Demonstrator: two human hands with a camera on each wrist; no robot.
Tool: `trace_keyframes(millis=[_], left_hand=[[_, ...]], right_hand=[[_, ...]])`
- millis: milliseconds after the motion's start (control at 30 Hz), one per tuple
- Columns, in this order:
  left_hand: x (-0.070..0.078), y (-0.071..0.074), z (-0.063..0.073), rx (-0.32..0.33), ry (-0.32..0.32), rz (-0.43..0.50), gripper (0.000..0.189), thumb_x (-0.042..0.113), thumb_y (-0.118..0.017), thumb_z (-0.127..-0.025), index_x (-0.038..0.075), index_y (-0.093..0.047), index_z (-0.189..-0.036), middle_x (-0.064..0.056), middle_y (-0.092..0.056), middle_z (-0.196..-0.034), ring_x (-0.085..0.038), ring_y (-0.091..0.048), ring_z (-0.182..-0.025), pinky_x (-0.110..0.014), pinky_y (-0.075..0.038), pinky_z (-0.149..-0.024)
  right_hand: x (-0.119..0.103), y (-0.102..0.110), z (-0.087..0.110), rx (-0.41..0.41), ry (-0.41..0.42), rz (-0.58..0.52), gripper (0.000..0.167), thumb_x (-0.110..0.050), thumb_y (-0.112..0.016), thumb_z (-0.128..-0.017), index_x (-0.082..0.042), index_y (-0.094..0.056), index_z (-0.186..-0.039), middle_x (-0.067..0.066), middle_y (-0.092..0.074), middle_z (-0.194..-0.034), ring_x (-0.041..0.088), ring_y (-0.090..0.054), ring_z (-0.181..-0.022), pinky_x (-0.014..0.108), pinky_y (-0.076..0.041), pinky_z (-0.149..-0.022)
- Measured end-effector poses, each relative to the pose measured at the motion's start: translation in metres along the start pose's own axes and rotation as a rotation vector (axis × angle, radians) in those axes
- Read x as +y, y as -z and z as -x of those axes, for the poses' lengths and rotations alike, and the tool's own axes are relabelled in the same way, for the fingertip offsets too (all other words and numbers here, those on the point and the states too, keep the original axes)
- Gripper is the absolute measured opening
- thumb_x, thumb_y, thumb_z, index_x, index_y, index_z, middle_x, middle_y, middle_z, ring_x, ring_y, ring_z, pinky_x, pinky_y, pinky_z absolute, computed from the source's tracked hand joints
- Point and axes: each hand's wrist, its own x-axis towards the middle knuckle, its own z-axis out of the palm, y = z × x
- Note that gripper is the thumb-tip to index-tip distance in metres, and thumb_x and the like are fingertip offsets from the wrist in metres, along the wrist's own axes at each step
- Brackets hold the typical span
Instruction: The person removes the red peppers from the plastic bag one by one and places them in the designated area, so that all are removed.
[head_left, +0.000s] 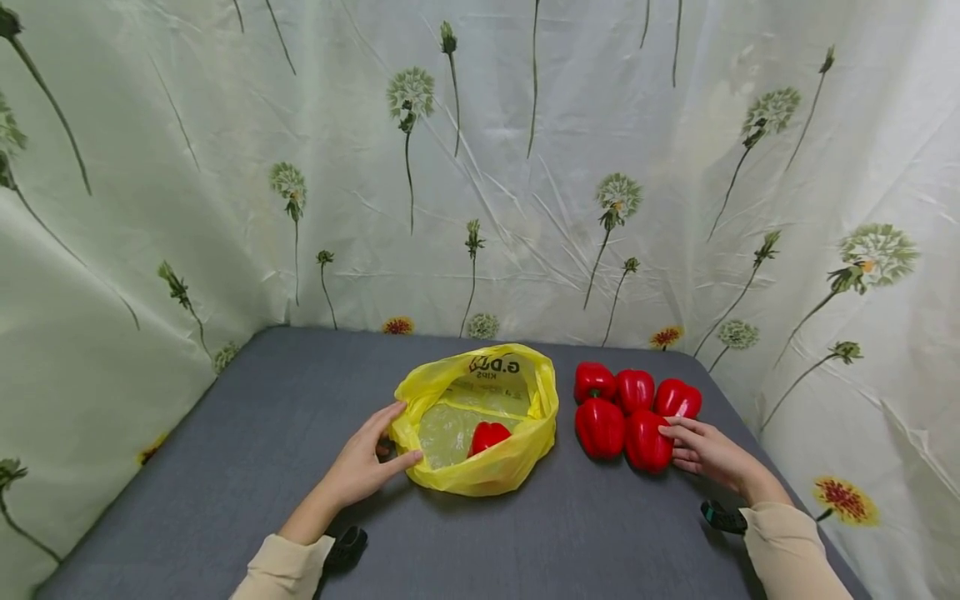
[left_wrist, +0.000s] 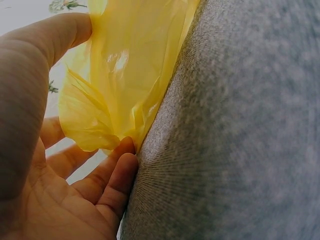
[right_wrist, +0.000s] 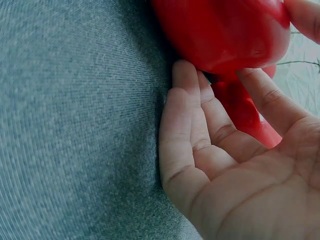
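Note:
A yellow plastic bag (head_left: 480,479) with dark lettering sits open at the middle of the table, one red bell pepper (head_left: 489,437) inside it. My left hand (head_left: 367,462) is at the bag's left side, thumb and fingers spread apart; in the left wrist view the fingertips (left_wrist: 127,145) meet the yellow film. To the right, several red bell peppers (head_left: 598,427) lie in a close group. My right hand (head_left: 708,454) is at the nearest right one, a glossy bell pepper (right_wrist: 225,32), its fairly straight fingers against the side and the thumb at its surface.
Dark grey cloth covers the table (head_left: 480,550). A pale curtain (head_left: 517,192) printed with dandelions hangs behind and along both sides. Black straps (head_left: 723,517) are worn at the wrists, below beige sleeves (head_left: 787,542).

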Motion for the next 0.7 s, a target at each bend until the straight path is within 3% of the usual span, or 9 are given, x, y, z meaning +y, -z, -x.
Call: trace_keyframes(millis=[233,467,700], left_hand=[[-0.0002,-0.0007,-0.0002,0.008,-0.013,-0.013,0.088,0.041,-0.084,-0.094,0.009,-0.042,-0.165,-0.019,-0.043,-0.169,-0.033,-0.06,-0.131,-0.034,-0.059,-0.093],[0.0,0.0007,0.0017,-0.002,0.007,-0.006,0.089,0.042,-0.083,-0.095,0.009,-0.041,-0.165,-0.019,-0.042,-0.17,-0.034,-0.059,-0.134,-0.033,-0.059,-0.092],[0.0006,0.0,0.0013,0.002,-0.004,-0.005,0.088,0.041,-0.084,-0.094,0.009,-0.042,-0.165,-0.019,-0.043,-0.169,-0.034,-0.059,-0.133,-0.033,-0.059,-0.093]], right_hand=[[0.0,-0.0009,-0.0016,-0.001,0.006,-0.005,0.044,-0.032,-0.054,-0.113,-0.005,-0.047,-0.147,-0.012,-0.066,-0.106,0.005,-0.067,-0.095,0.024,-0.059,-0.09],[0.0014,0.0013,-0.0029,-0.06,0.038,0.005,0.046,-0.03,-0.051,-0.115,-0.002,-0.045,-0.152,-0.017,-0.066,-0.113,0.004,-0.067,-0.099,0.024,-0.059,-0.093],[0.0024,0.0038,-0.0022,-0.061,0.041,0.042,0.062,-0.03,-0.049,-0.115,0.01,-0.031,-0.158,-0.019,-0.064,-0.116,0.004,-0.067,-0.103,0.024,-0.059,-0.093]])
